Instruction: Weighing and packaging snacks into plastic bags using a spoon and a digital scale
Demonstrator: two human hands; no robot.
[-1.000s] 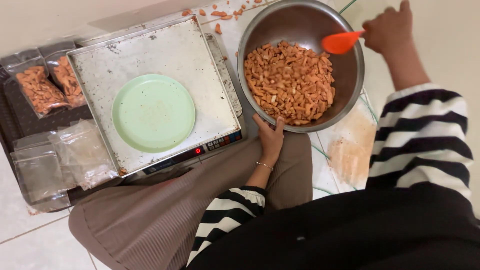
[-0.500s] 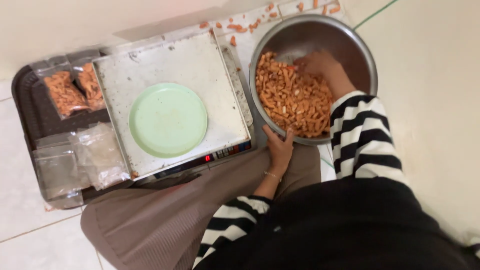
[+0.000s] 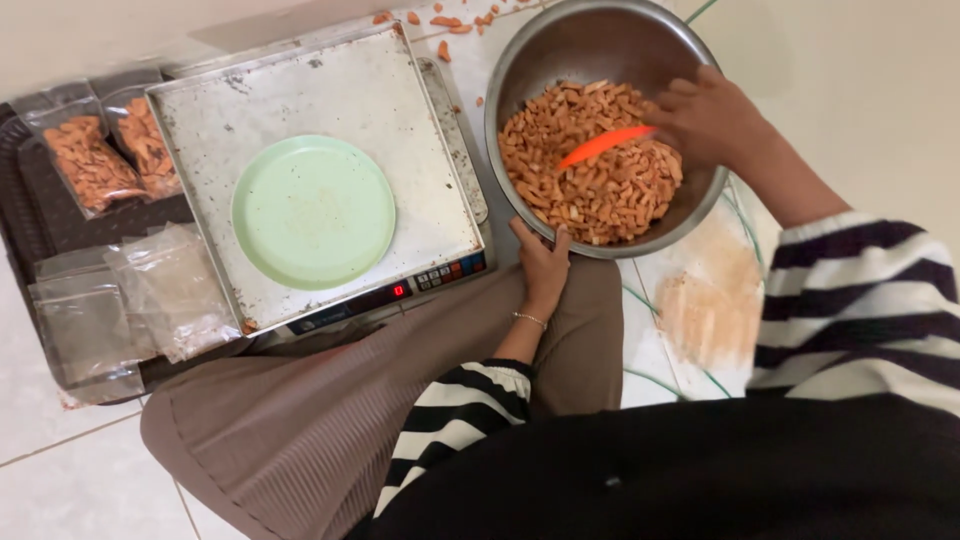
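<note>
Soft even daylight, faint shadows, mild motion blur, no glare.

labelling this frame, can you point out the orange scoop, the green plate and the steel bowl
orange scoop (image 3: pixel 606 145), head view, on the middle of its orange blade over the snacks
green plate (image 3: pixel 313 212), head view, on its bare centre
steel bowl (image 3: pixel 590 45), head view, on the bare inner wall at the far side

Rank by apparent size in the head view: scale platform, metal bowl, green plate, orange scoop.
1. Scale platform, largest.
2. Metal bowl.
3. Green plate. The bowl's taller rim sits nearer the camera, so its lead over the plate is unsure.
4. Orange scoop, smallest, held in the right hand.
</note>
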